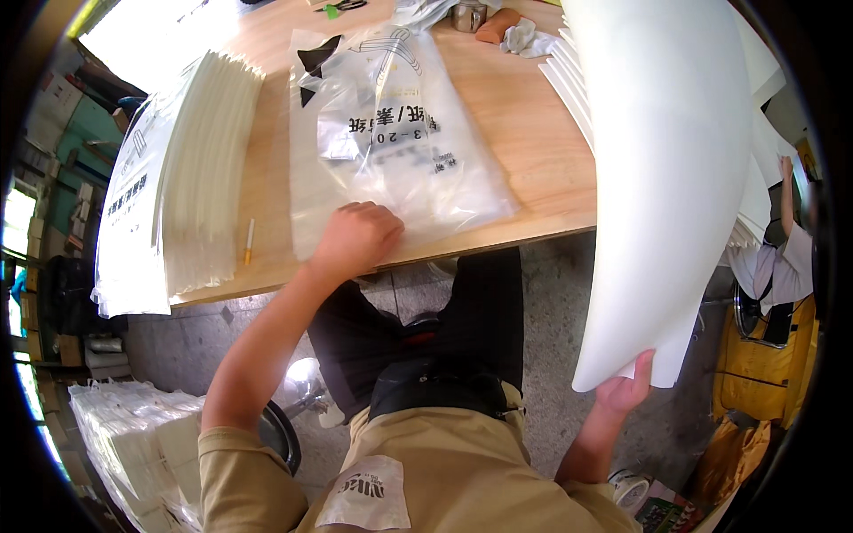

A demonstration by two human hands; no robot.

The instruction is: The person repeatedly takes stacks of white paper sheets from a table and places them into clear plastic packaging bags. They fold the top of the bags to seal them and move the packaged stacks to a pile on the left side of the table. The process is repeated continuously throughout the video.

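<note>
A clear plastic bag with dark print lies flat on the wooden table in front of me. At its near edge, my left hand is closed on the plastic, the fingertips hidden beneath the knuckles. My right hand grips the lower end of a large white paper sheaf, thumb on the outside. This paper bends in a long curve from the table's far right down past its front edge. How many sheets are in it I cannot tell.
Filled bags of paper stand stacked on the table's left, a cigarette beside them. More white paper lies at the right. Scissors and a metal cup sit at the back. Another person is far right.
</note>
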